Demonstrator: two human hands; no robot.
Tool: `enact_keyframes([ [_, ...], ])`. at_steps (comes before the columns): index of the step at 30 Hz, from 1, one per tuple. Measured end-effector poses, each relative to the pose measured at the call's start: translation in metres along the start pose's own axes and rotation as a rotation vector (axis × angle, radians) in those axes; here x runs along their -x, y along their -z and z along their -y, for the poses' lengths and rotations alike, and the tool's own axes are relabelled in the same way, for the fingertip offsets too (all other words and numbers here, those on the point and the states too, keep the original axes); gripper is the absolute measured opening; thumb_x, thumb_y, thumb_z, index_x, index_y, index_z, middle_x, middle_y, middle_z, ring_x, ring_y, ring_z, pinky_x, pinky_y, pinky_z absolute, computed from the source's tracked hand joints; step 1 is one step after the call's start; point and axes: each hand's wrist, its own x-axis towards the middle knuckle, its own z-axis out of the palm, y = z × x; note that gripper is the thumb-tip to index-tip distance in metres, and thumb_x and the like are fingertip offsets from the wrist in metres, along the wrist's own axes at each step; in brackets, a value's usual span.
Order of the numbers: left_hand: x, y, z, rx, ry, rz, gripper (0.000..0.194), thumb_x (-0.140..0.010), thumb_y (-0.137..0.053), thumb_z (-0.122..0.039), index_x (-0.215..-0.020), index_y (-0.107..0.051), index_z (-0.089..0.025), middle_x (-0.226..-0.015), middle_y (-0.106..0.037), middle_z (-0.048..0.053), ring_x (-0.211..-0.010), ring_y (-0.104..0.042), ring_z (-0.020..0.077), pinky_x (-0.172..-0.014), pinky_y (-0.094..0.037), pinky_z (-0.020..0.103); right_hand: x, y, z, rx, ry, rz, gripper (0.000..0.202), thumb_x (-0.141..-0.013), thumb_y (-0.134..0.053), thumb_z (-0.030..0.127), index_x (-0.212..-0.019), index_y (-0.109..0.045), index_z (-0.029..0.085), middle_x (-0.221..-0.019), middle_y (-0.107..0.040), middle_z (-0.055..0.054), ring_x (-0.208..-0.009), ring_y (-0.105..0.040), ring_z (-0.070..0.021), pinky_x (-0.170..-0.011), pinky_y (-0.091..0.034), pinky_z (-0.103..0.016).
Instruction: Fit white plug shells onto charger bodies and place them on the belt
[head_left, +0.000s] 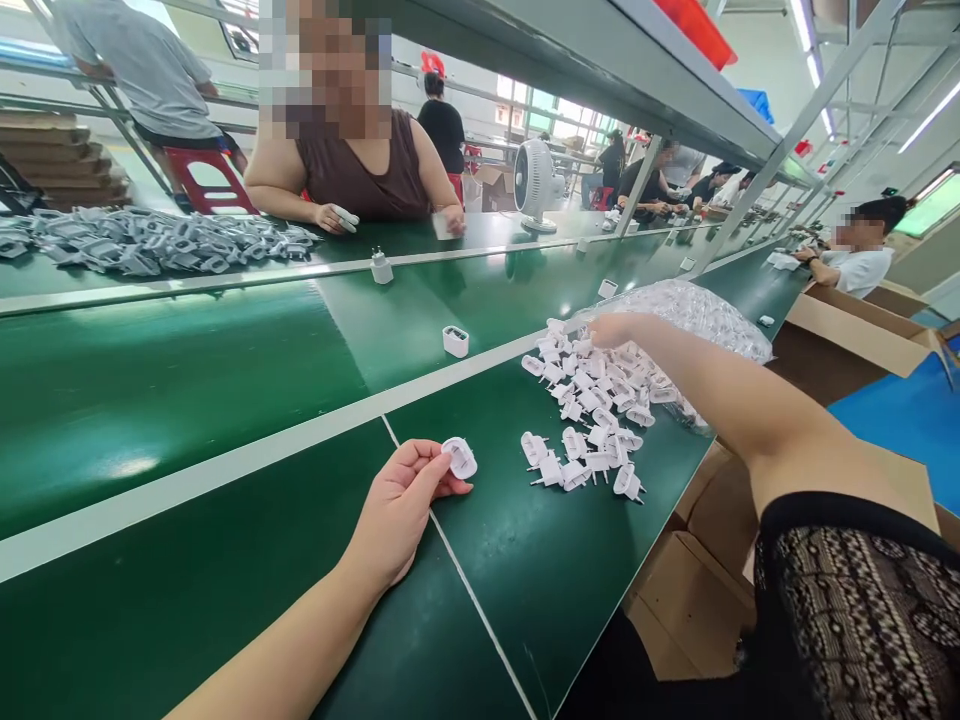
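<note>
Between the thumb and fingers of my left hand point(409, 492) is a white plastic plug part point(460, 458), held above the green table point(420, 620). My right hand point(613, 330) reaches to the far side of a pile of white plug pieces point(592, 385), beside a clear plastic bag point(690, 315). Its fingers are blurred and partly hidden, so what they hold, if anything, cannot be made out. Several loose plug pieces lie at the pile's near end.
Beyond a white rail point(225, 452), a belt carries a white housing point(455, 342) and a plug point(381, 266). A person opposite sits by a grey heap point(150, 240) and a fan point(537, 185). Cardboard boxes point(686, 600) stand below the table's right edge.
</note>
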Motion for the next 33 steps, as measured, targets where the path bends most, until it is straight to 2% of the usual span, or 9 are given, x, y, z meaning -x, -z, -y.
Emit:
enact_keyframes([
  [4, 0.0, 0.0, 0.0, -0.005, 0.001, -0.003, 0.051, -0.071, -0.083, -0.063, -0.091, -0.066, -0.019, -0.08, -0.069, 0.0, -0.072, -0.068, 0.0158, -0.08, -0.057, 0.033, -0.017, 0.008, 0.032, -0.012, -0.05, 0.002, 0.035, -0.099, -0.064, 0.038, -0.127, -0.062, 0.017, -0.13, -0.063, -0.01, -0.112, -0.065, -0.0244, -0.096, -0.057, -0.046],
  [10, 0.001, 0.001, -0.001, 0.027, 0.0, -0.009, 0.049, -0.073, -0.082, -0.061, -0.091, -0.063, -0.018, -0.08, -0.07, -0.001, -0.071, -0.068, 0.0158, -0.081, -0.057, 0.034, -0.014, -0.01, 0.081, -0.091, 0.046, 0.082, 0.036, -0.099, -0.063, 0.038, -0.13, -0.06, 0.019, -0.133, -0.061, -0.01, -0.113, -0.064, -0.0243, -0.096, -0.057, -0.046],
  [16, 0.003, -0.001, -0.002, 0.08, -0.013, 0.017, 0.051, -0.07, -0.084, -0.06, -0.089, -0.063, -0.018, -0.081, -0.071, 0.0, -0.069, -0.067, 0.0145, -0.078, -0.057, 0.032, 0.042, -0.005, 0.08, -0.138, 0.165, 0.233, 0.033, -0.1, -0.062, 0.039, -0.124, -0.064, 0.018, -0.129, -0.065, -0.009, -0.111, -0.066, -0.0235, -0.097, -0.057, -0.046],
  [21, 0.007, -0.002, -0.005, 0.131, -0.023, 0.031, 0.057, -0.065, -0.088, -0.06, -0.093, -0.064, -0.018, -0.076, -0.071, 0.0, -0.071, -0.067, 0.0154, -0.078, -0.057, 0.032, 0.106, 0.005, 0.092, -0.279, 0.264, 0.123, 0.041, -0.095, -0.062, 0.028, -0.136, -0.064, 0.021, -0.151, -0.055, -0.013, -0.14, -0.051, -0.0347, -0.113, -0.044, -0.044],
  [24, 0.011, -0.001, -0.01, 0.177, -0.009, 0.059, 0.055, -0.064, -0.091, -0.056, -0.095, -0.066, -0.017, -0.08, -0.073, 0.003, -0.075, -0.068, 0.0159, -0.079, -0.058, 0.031, 0.15, -0.006, 0.118, -0.423, 0.378, 0.104, 0.047, -0.099, -0.051, 0.027, -0.146, -0.056, 0.028, -0.143, -0.064, -0.006, -0.122, -0.065, -0.0252, -0.1, -0.053, -0.036],
  [25, 0.013, -0.001, -0.012, 0.195, -0.004, 0.066, 0.054, -0.065, -0.091, -0.054, -0.095, -0.066, -0.017, -0.082, -0.073, 0.004, -0.076, -0.068, 0.0158, -0.079, -0.058, 0.03, 0.165, -0.013, 0.128, -0.506, 0.444, 0.144, 0.046, -0.1, -0.05, 0.03, -0.146, -0.056, 0.031, -0.133, -0.07, -0.003, -0.107, -0.07, -0.0205, -0.09, -0.057, -0.032],
  [27, 0.016, -0.002, -0.015, 0.229, 0.001, 0.074, 0.051, -0.066, -0.091, -0.051, -0.096, -0.067, -0.018, -0.084, -0.073, 0.003, -0.077, -0.068, 0.0149, -0.078, -0.058, 0.028, 0.19, -0.028, 0.145, -0.965, 0.536, 0.227, 0.047, -0.092, -0.061, 0.03, -0.139, -0.063, 0.027, -0.117, -0.075, -0.005, -0.089, -0.071, -0.018, -0.076, -0.057, -0.03],
  [30, 0.022, -0.005, -0.016, 0.29, 0.008, 0.097, 0.044, -0.068, -0.092, -0.043, -0.097, -0.069, -0.019, -0.085, -0.071, 0.002, -0.08, -0.066, 0.0137, -0.079, -0.058, 0.026, 0.211, -0.045, 0.165, -1.481, 0.445, 0.179, 0.047, -0.074, -0.077, 0.029, -0.121, -0.072, 0.026, -0.097, -0.076, -0.001, -0.076, -0.067, -0.0145, -0.066, -0.053, -0.026],
  [33, 0.025, -0.01, -0.017, 0.319, 0.007, 0.107, 0.038, -0.069, -0.092, -0.039, -0.095, -0.071, -0.021, -0.089, -0.072, 0.002, -0.083, -0.067, 0.0153, -0.078, -0.057, 0.026, 0.213, -0.055, 0.174, -1.741, 0.356, 0.247, 0.038, -0.061, -0.083, 0.025, -0.099, -0.077, 0.023, -0.084, -0.074, -0.001, -0.073, -0.065, -0.0143, -0.065, -0.051, -0.026],
])
